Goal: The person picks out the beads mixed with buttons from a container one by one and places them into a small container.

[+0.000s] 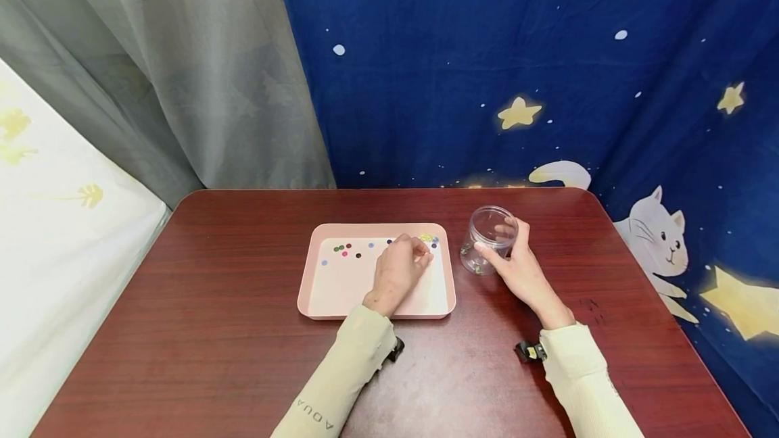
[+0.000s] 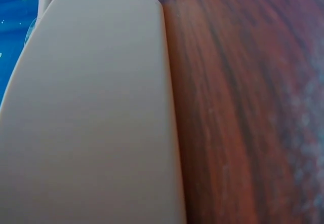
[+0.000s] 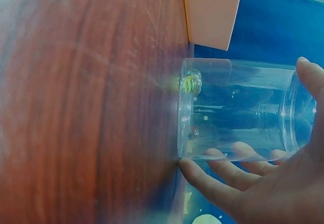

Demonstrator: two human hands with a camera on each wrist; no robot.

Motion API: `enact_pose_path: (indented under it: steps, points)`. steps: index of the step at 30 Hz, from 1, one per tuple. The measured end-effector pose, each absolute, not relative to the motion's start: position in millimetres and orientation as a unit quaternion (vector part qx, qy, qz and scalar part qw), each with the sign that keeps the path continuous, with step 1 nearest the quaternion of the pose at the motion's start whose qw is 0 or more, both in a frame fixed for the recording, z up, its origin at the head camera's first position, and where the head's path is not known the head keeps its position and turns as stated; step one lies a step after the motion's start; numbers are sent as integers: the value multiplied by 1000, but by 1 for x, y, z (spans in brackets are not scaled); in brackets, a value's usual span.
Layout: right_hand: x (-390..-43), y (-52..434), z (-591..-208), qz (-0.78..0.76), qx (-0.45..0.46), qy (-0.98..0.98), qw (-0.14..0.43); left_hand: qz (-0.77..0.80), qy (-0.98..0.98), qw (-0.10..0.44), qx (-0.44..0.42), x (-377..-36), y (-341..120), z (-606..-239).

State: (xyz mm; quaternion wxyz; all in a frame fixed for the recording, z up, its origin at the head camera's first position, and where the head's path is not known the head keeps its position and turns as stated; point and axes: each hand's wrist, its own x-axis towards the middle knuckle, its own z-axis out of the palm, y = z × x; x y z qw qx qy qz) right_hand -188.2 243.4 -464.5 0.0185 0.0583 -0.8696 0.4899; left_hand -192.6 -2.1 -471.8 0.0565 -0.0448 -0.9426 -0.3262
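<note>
Stood on a dark red table [image 1: 231, 330]: pink tray [image 1: 316, 289] at centre, clear jar [image 1: 489, 238] upright just right of it; gripped the jar with right hand [image 1: 517, 269], fingers curled round its wall; reached with left hand [image 1: 398, 269] over the tray, fingertips bunched beside coloured beads [image 1: 347, 249] scattered along the far edge, nearest those at far right; pinch itself not discernible.

Clear plastic jar [image 1: 489, 239] stood upright, lidless, w/ a few beads inside, just right of pink tray [image 1: 320, 274]; small colored beads [image 1: 345, 249] lay scattered along tray's far edge.
</note>
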Motion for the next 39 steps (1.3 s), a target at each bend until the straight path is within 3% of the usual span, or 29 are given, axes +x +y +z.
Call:
enact_pose_path:
  steps: [39]
  points:
    - [-187,242,-463,486,58,-871,23,-399,-899,167,-74,-196,6,-458]
